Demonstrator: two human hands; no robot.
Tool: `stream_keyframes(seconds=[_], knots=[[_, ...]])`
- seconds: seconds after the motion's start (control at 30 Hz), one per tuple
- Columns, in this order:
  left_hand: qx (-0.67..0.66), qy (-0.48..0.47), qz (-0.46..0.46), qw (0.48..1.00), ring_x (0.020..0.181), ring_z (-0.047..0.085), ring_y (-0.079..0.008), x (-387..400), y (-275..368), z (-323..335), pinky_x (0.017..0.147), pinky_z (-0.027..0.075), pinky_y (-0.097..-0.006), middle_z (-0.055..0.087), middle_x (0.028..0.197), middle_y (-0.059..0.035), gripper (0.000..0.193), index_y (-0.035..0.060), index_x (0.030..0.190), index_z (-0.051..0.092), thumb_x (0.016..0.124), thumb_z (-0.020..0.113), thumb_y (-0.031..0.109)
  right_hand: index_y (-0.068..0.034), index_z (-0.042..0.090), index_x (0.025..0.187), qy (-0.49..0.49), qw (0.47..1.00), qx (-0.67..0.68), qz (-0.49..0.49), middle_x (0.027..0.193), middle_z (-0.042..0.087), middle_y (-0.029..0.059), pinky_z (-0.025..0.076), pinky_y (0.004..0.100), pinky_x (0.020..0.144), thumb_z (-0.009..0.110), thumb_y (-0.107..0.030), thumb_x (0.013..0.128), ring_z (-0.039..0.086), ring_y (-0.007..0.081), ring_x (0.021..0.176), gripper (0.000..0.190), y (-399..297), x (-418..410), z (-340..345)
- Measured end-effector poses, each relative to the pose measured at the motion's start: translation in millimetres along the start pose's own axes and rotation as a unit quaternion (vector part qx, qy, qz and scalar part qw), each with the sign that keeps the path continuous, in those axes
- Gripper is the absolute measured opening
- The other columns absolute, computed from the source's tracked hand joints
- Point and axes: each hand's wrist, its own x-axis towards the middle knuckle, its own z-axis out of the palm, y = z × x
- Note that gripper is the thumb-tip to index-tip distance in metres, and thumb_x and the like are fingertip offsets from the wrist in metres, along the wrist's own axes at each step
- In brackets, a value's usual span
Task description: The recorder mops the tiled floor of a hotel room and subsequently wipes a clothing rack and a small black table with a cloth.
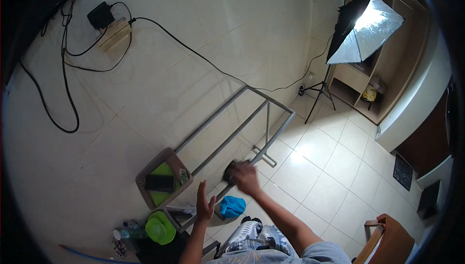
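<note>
My right hand [247, 177] is blurred and grips a small dark object [229, 172], too smeared to name. Both are over the front rail of a grey metal frame [222, 130], which stands along the wall without a top. To the left my left hand [206, 204] is raised with its fingers apart and nothing in it. Near it, at the frame's left end, sits a brown plastic basket [141, 181]. Inside lie a dark phone-like object [160, 183] and something bright green [158, 170]. A blue cloth bundle [232, 207] is lower down, between my hands.
A green plastic bowl [157, 229] and several bottles [132, 229] stand at lower left. A lit softbox [367, 33] rises on a tripod [321, 89] at the right, its black cable [203, 57] running along the wall. A brown-covered chair [392, 236] is at lower right.
</note>
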Motion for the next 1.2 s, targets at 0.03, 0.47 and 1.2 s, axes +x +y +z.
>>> stream_keyframes(seconds=[0.03,0.47,1.2], knots=[[0.033,-0.027,0.010,0.999,0.128,0.025,-0.0355,3,-2,5,0.104,0.019,-0.0416,0.031,0.136,-0.0193,0.060,0.0001,0.134,0.024,0.088,0.046,0.033,-0.014,0.061,0.096,0.043,0.997,-0.030,0.056,0.114,0.051,0.0089,0.036,0.0416,0.085,0.060,-0.015,0.066,0.045,0.0297,0.109,0.030,30,13,-12],[0.079,-0.161,0.038,0.983,0.128,0.025,-0.0374,5,-15,14,0.103,0.020,-0.0483,0.030,0.138,-0.0149,0.065,0.0055,0.136,0.023,0.087,0.043,0.043,-0.010,0.025,0.129,0.391,0.694,0.466,0.386,0.121,0.039,0.0113,0.033,0.0307,0.093,0.045,-0.006,0.086,0.041,0.0215,0.110,0.048,58,-2,35],[0.025,-0.107,0.014,0.994,0.131,0.013,-0.0395,17,-11,20,0.103,0.010,-0.0539,0.018,0.142,-0.0183,0.078,0.0033,0.137,0.017,0.084,0.040,0.055,-0.016,0.064,0.094,-0.082,0.967,-0.184,0.155,0.134,0.036,0.0111,0.029,0.0510,0.089,0.063,-0.030,0.068,0.035,0.0315,0.119,0.030,13,31,3]])
